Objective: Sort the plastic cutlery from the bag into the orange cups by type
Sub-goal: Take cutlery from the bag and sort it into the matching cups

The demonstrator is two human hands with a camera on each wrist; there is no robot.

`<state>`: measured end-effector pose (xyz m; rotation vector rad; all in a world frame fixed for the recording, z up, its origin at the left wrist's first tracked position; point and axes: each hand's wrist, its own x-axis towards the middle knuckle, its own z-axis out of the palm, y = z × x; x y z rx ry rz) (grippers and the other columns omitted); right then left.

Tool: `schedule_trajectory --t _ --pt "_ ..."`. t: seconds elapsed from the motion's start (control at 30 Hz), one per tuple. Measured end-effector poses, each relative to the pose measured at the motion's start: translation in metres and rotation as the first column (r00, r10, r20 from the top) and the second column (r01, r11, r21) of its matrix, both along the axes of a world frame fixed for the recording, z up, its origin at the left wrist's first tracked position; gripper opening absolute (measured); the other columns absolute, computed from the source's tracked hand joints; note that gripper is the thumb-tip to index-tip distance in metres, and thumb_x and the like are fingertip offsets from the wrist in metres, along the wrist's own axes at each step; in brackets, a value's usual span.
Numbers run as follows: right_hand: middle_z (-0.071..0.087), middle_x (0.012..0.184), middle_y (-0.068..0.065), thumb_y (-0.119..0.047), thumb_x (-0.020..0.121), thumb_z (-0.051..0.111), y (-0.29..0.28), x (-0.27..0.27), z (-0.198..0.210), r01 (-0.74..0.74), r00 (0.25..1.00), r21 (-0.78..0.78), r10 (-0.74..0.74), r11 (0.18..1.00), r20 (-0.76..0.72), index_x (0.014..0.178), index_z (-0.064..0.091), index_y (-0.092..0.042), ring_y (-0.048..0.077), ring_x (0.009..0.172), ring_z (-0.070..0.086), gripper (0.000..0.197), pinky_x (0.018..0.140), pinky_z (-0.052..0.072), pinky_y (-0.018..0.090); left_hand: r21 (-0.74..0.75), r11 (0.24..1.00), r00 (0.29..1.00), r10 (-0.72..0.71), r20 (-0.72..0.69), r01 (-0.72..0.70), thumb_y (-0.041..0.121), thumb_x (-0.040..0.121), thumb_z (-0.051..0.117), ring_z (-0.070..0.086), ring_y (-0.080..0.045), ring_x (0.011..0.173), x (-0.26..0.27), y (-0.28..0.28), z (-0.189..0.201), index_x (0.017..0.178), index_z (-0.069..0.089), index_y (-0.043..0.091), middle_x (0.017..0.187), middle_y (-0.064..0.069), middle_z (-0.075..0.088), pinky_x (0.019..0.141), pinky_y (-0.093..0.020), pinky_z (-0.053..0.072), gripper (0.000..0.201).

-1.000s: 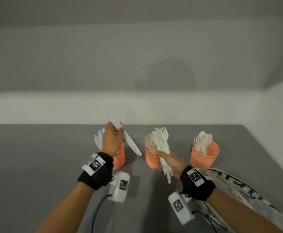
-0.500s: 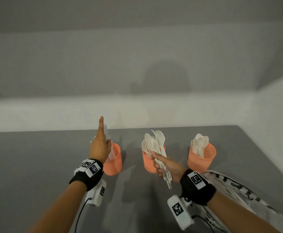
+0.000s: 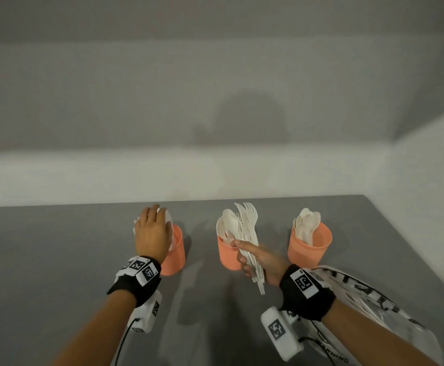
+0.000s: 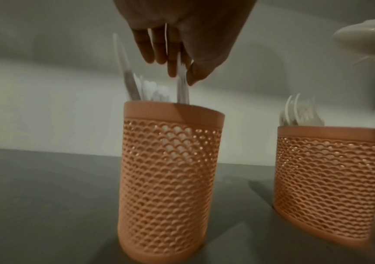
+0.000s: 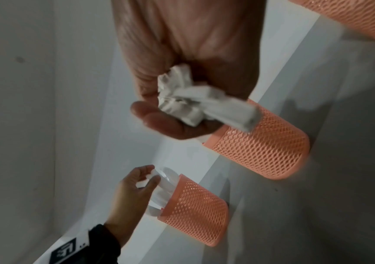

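The left hand (image 3: 153, 235) pinches a white knife (image 4: 182, 84) standing in the left orange cup (image 3: 174, 253) on the grey worktop (image 3: 44, 260). The right hand (image 3: 259, 261) grips a bundle of cutlery (image 3: 247, 233) before the middle cup (image 3: 227, 253); the bag (image 3: 369, 302) lies near right
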<state>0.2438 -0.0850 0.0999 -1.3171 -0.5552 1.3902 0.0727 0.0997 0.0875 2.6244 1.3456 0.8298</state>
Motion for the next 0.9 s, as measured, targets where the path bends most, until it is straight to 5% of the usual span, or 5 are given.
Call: schedule_trajectory --t 0.13,0.37,0.53,0.7,0.9 --pt "0.045 0.047 -0.006 -0.03 0.093 0.052 0.003 -0.003 -0.002 0.047 0.995 0.035 -0.05 0.998 0.089 0.094 0.054 -0.016 0.005 0.035 0.04 0.014 0.036 0.035 0.017 -0.008 0.987 0.955 -0.15 0.255 0.158 0.009 0.089 0.051 0.056 -0.033 0.104 0.018 -0.032 0.022 0.114 0.06 0.0 0.114 -0.018 0.062 0.092 -0.038 0.045 0.028" --pt "0.046 0.051 -0.003 -0.028 0.096 0.048 0.004 -0.013 -0.003 0.118 0.974 0.104 -0.135 0.988 0.181 0.081 0.054 -0.014 0.008 0.037 0.042 0.021 0.038 0.034 0.019 -0.44 0.792 0.86 -0.197 0.471 0.423 0.02 0.086 0.061 0.055 -0.009 0.064 0.068 -0.101 0.037 0.082 0.064 0.011 0.075 -0.001 0.064 0.06 -0.012 0.041 0.011" --pt "0.048 0.054 -0.002 -0.025 0.098 0.043 -0.007 -0.012 -0.002 0.077 0.957 0.158 -0.117 0.985 0.265 0.077 0.054 -0.021 0.01 0.041 0.043 0.024 0.04 0.035 0.022 -0.525 0.78 0.882 -0.069 0.467 0.339 0.02 0.087 0.059 0.054 -0.024 0.067 0.085 -0.113 0.026 0.076 0.057 0.001 0.074 -0.015 0.06 0.064 -0.031 0.044 0.022" --pt "0.053 0.054 -0.005 -0.038 0.096 0.043 -0.01 -0.004 -0.009 0.132 0.971 0.144 -0.157 0.981 0.181 0.081 0.056 -0.012 0.009 0.042 0.048 0.034 0.041 0.04 0.02 -0.631 0.66 0.809 0.06 0.585 0.407 0.017 0.093 0.049 0.062 -0.034 0.081 0.088 -0.114 0.028 0.088 0.053 0.005 0.09 -0.022 0.063 0.078 -0.046 0.053 0.014" --pt "0.056 0.054 0.001 -0.033 0.098 0.042 -0.011 0.0 -0.012 0.197 0.973 0.154 -0.212 0.968 0.092 0.087 0.059 -0.01 0.009 0.038 0.051 0.031 0.038 0.044 0.02 -0.695 0.395 0.626 0.308 0.716 0.601 0.009 0.097 0.033 0.062 -0.024 0.074 0.081 -0.108 0.041 0.102 0.046 0.002 0.082 -0.015 0.06 0.063 -0.029 0.056 0.016"
